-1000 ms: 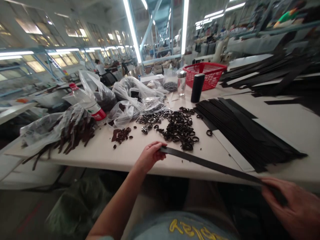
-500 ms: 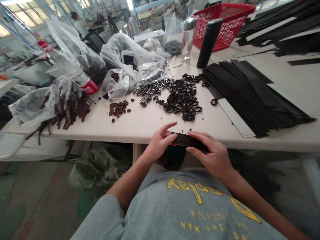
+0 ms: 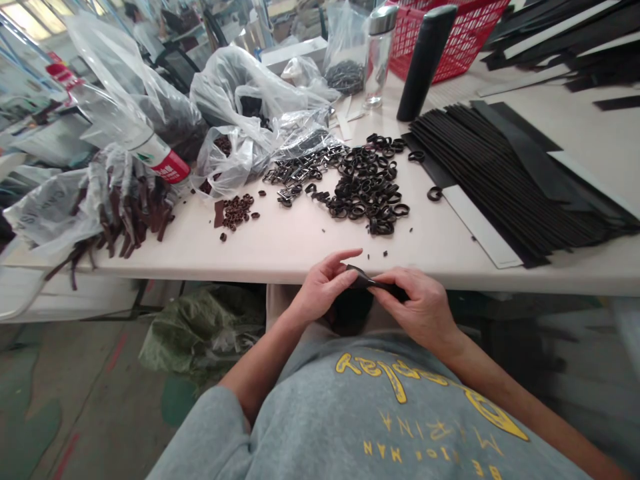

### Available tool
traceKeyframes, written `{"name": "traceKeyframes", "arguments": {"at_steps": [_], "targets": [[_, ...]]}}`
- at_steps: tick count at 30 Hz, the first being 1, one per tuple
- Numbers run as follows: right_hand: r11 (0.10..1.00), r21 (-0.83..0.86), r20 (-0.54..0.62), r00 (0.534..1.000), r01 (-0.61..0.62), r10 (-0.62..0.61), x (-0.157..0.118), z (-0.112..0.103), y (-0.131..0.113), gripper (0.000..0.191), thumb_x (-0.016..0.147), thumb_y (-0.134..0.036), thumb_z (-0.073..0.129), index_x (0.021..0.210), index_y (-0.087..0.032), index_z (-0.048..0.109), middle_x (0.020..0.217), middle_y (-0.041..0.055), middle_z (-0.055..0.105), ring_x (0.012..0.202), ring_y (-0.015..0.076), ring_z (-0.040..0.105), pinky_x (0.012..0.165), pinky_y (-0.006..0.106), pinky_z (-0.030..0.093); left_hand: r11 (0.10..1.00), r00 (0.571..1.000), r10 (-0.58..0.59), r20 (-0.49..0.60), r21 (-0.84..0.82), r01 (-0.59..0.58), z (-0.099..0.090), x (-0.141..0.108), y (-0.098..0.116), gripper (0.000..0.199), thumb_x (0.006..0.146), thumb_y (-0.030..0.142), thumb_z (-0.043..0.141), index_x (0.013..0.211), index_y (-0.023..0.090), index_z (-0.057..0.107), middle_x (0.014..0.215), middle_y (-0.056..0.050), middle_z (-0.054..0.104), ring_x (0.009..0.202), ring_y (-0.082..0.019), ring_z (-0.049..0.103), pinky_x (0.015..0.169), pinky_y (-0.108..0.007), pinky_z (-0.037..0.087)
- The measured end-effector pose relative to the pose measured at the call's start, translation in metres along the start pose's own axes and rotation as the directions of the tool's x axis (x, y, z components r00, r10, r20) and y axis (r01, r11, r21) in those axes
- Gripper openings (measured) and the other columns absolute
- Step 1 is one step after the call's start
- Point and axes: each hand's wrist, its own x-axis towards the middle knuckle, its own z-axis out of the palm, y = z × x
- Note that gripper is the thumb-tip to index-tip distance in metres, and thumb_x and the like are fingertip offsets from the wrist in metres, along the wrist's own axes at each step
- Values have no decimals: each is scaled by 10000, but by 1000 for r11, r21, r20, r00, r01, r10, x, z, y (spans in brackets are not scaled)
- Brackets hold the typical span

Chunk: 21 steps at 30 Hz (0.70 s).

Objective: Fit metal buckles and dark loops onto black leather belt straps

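A pale worktop (image 3: 290,250) spans the workroom; behind its far edge a seated person (image 3: 146,37) appears, and below its near edge a green sack (image 3: 197,333) rests on the floor (image 3: 95,407). Near the far edge, a red basket (image 3: 463,50), cut by the upper border, has a black flask (image 3: 424,70) and a clear jar (image 3: 377,70) in front of it. Left of these, a clear bag (image 3: 345,43) holds dark pieces; a smaller bag (image 3: 240,157) holds brown bits, with small brown rings (image 3: 237,212) loose before it. Toward the left corner, a printed bag (image 3: 43,207) lies partly around brown straps (image 3: 133,200), beside a bottle (image 3: 167,165) with a red label. Metal buckles (image 3: 300,170) and black loops (image 3: 367,183) occupy the middle; a fan of black strips (image 3: 490,187) nears the right end. Between the loops and the near edge lie a few dark scraps (image 3: 385,253). At this edge, the left hand (image 3: 320,290) and right hand (image 3: 425,297) each have a closed grip, thumb against fingers, on one dark strip (image 3: 363,280), bent between them; the left forefinger points outward.
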Motion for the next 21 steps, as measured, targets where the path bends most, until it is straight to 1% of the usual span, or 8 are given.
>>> {"name": "traceKeyframes", "arguments": {"at_steps": [2, 4, 8, 14, 16, 18, 20, 21], "targets": [[998, -53, -1, 1000, 27, -27, 0, 0, 2, 122, 905, -267, 621, 811, -212, 675, 725, 32, 720, 691, 208, 664, 657, 332, 489, 983, 995, 101, 12, 156, -102, 1, 0, 2, 361, 816, 350, 724, 1154, 225, 741, 840, -36, 675, 778, -167, 608, 743, -274, 492], [994, -93, -12, 998, 57, -58, 0, 1, 4, 128, 900, -249, 611, 797, -200, 671, 706, 38, 712, 671, 213, 657, 634, 330, 476, 914, 971, 239, 23, 332, -233, 2, 0, 4, 230, 804, 304, 737, 1022, 256, 792, 1027, -74, 708, 979, -226, 636, 907, -342, 499], [993, -86, -35, 996, 77, -80, -1, 3, 8, 122, 895, -244, 598, 804, -204, 669, 721, 33, 716, 669, 204, 664, 637, 318, 493, 774, 919, 390, 51, 522, -358, 9, 1, 3, 156, 877, 326, 666, 930, 291, 808, 1031, -88, 742, 1031, -250, 649, 1004, -423, 475], [999, -6, -19, 999, 38, -38, 1, 1, 19, 163, 905, -332, 577, 824, -240, 684, 751, 15, 737, 664, 201, 698, 628, 318, 534, 769, 888, 451, 93, 464, -439, 15, 9, 9, 195, 919, 356, 614, 887, 270, 786, 956, -87, 775, 1006, -245, 686, 1019, -439, 483], [1000, 5, -22, 999, -31, 31, 3, -4, 26, 191, 899, -393, 576, 829, -258, 692, 743, 9, 743, 640, 208, 702, 601, 325, 538, 787, 878, 463, 122, 399, -470, 15, 8, 19, 205, 910, 375, 625, 837, 256, 776, 940, -96, 777, 994, -249, 693, 1013, -438, 487], [991, -3, -52, 990, -133, 133, 5, -12, 35, 220, 874, -460, 585, 818, -278, 694, 713, 8, 742, 598, 221, 697, 546, 335, 525, 812, 871, 435, 229, 319, -489, 13, 6, 29, 268, 908, 407, 617, 756, 239, 760, 920, -111, 776, 952, -253, 702, 970, -424, 510], [968, -22, -109, 963, -250, 246, 7, -22, 44, 246, 837, -513, 594, 794, -292, 693, 678, 19, 736, 565, 242, 686, 489, 351, 492, 840, 873, 368, 319, 289, -460, 7, 9, 36, 323, 910, 430, 601, 710, 224, 749, 889, -117, 769, 875, -243, 707, 881, -386, 538], [951, -28, -134, 944, -308, 301, 8, -27, 49, 258, 813, -534, 603, 775, -295, 693, 657, 26, 731, 546, 252, 677, 471, 361, 476, 846, 887, 345, 307, 307, -436, 1, 15, 38, 331, 912, 429, 596, 709, 218, 750, 869, -112, 763, 832, -231, 704, 836, -364, 541]]}}
